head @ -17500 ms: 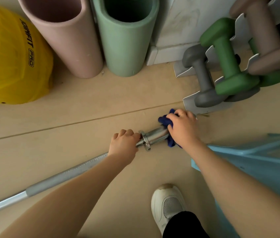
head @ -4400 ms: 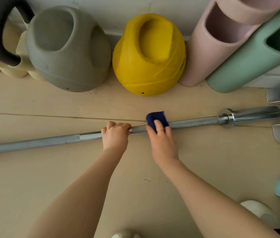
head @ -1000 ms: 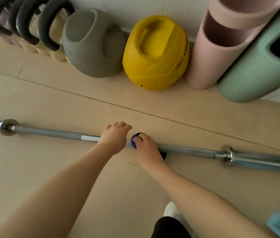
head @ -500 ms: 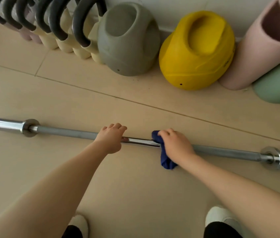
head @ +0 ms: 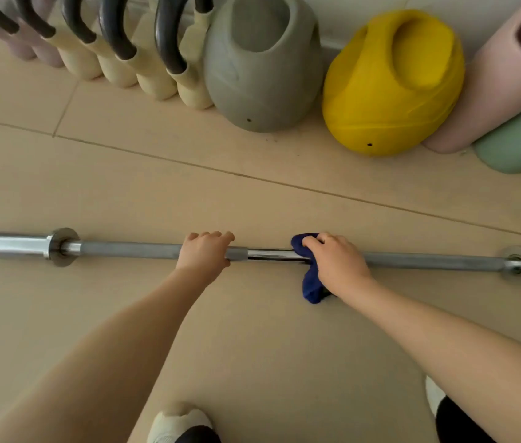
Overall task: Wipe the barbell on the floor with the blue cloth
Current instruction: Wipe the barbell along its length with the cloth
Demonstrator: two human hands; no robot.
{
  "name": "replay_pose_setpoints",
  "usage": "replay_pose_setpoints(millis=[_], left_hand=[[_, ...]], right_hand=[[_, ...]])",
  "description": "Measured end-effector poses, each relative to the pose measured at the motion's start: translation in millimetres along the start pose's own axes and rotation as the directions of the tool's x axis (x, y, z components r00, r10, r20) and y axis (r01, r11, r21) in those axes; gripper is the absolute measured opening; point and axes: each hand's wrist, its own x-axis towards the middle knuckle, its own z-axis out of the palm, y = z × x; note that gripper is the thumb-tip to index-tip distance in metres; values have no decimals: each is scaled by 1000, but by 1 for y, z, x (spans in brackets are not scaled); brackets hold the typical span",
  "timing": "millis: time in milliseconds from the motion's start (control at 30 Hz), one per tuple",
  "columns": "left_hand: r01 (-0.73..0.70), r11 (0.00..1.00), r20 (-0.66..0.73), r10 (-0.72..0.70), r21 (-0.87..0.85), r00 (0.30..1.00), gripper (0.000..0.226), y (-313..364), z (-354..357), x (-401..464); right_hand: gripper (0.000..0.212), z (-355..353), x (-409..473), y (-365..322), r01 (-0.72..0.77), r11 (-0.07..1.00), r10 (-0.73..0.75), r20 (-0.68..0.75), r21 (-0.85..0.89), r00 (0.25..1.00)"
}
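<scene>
Floor (head: 252, 346) fills the frame, pale tan boards with a seam running from the left edge down toward the right. Barbell (head: 144, 251) lies flat on it, stretched edge to edge across the middle, a collar showing at each end. Along the top, gear lines the wall: a pink roller (head: 501, 84) and a green roller (head: 517, 145) at upper right, a yellow weight (head: 390, 87) just left of them, a grey weight (head: 262, 65) at top centre, and a row of cream kettlebells (head: 153, 75) with dark handles at upper left. Two bare forearms reach up from the bottom. Left hand (head: 204, 254) sits at frame centre, fingers curled over the bar, gripping it. Right hand (head: 335, 263), just right of it, is wrapped around the bar with the cloth (head: 311, 282) bunched under the palm; dark blue folds poke out above the fingers and trail onto the floor below. A shiny stretch of bar shows between the two hands. White shoes (head: 176, 423) peek in at the bottom edge.
</scene>
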Motion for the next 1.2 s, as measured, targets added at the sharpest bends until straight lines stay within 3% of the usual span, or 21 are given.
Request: replay_pose_setpoints(millis=[100,200,300,367,433,500,600,700,800,867,933,1000,1067,1100,1200], left_hand=[[-19,999,-34,18,-37,999,31,-3,3,0],[-38,998,-56,35,-42,998,29,-4,5,-1],[-55,996,-90,49,-64,995,32,-6,8,0],[-65,995,-108,56,-77,993,33,-8,11,0],[-78,994,-125,68,-76,990,31,-9,14,-1],[-95,992,-133,84,-79,988,29,-10,15,-1],[-109,991,-117,100,-78,988,28,-12,9,0],[-123,992,-99,120,-25,988,26,-10,5,1],[-116,993,-96,116,5,989,22,-11,3,4],[-130,991,-73,131,18,989,23,-12,2,8],[-146,989,-53,147,21,988,24,-14,-1,11],[-144,989,-28,145,17,989,25,-15,-7,14],[-127,992,6,127,-16,992,25,-15,-14,18],[-108,993,26,109,-44,994,25,-15,-17,20],[-66,989,-9,65,-135,998,35,-14,-20,22]], right_hand=[[35,6,3,-22,-136,991,136,-11,14,991],[34,22,11,-77,9,989,6,-103,145,995],[46,32,18,-107,106,977,-84,-119,187,989],[50,29,18,-94,150,982,-136,-123,116,983],[50,30,12,-68,180,981,-191,-210,-72,959],[49,31,2,-47,27,984,-68,-233,-175,970],[48,35,2,-61,-150,985,126,-241,-87,962],[53,39,5,-103,-49,996,65,-233,71,970],[65,35,1,-110,42,998,-37,-114,40,993],[72,32,-2,-90,108,993,-114,-200,-39,973],[80,36,-4,-65,-45,997,30,-243,-55,969],[79,36,-10,-52,-245,967,255,-269,74,929],[80,44,-8,-61,-307,936,342,-235,172,910],[81,47,-6,-73,-293,937,333,-230,191,914],[80,55,3,-110,-63,980,113,-269,191,956]])
